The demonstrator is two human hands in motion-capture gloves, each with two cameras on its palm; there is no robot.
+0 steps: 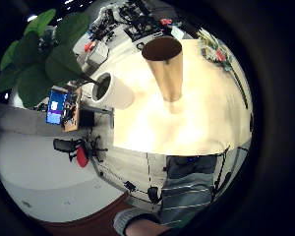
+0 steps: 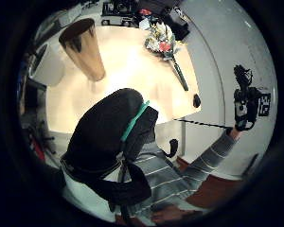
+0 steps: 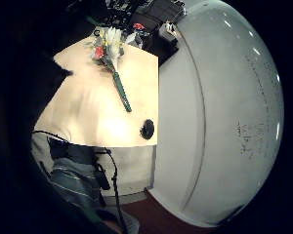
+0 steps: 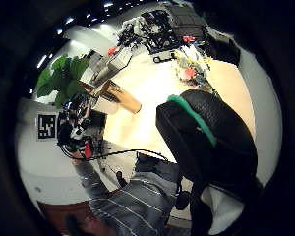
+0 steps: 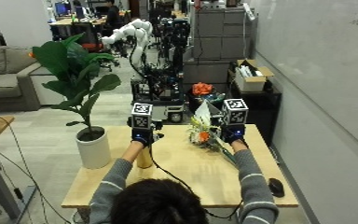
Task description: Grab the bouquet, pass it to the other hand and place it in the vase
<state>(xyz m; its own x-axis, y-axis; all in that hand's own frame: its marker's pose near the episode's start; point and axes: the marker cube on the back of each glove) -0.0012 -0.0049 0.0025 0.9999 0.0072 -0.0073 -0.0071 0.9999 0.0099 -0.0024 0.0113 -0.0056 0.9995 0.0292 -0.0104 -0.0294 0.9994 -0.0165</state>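
One bouquet (image 5: 205,135), one vase (image 5: 144,158), two raised hands.

Gold cone-shaped vase (image 5: 144,159) mostly hidden behind raised left hand (image 5: 143,136); fingers of both gloved hands unreadable; green stems of wrapped flower bouquet (image 5: 207,137) covered by right forearm

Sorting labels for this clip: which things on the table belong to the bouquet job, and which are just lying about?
Job:
bouquet, lying on the table
vase, upright

Lying about:
potted plant
black mouse near the table edge
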